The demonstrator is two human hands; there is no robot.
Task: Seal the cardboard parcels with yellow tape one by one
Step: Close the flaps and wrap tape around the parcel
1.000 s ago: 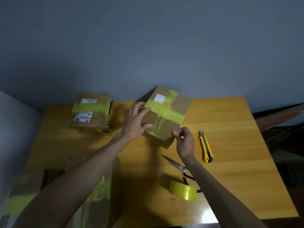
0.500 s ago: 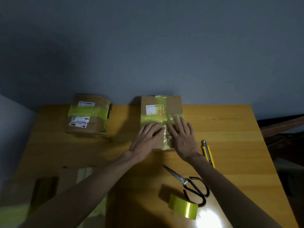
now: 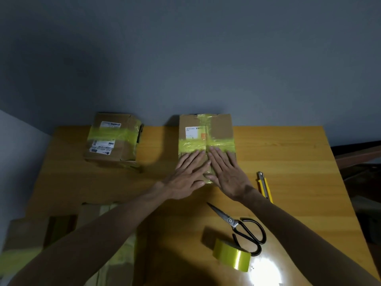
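Observation:
A cardboard parcel (image 3: 206,131) with a cross of yellow tape lies flat at the middle back of the wooden table (image 3: 299,157). My left hand (image 3: 187,174) and my right hand (image 3: 226,174) press flat on its near half, fingers straight, side by side over the lengthwise tape strip. A second taped parcel (image 3: 112,139) with white labels sits to the left. The yellow tape roll (image 3: 232,255) stands near the front edge, right of centre.
Black-handled scissors (image 3: 241,228) lie just behind the roll. A yellow utility knife (image 3: 265,186) lies right of my right wrist. More cardboard parcels (image 3: 31,240) with yellow tape sit at the near left under my left forearm. A grey wall rises behind the table.
The parcel was tilted up in my hands a second ago; it now lies flat with both palms on it. My hands have slid slightly nearer along the tape.

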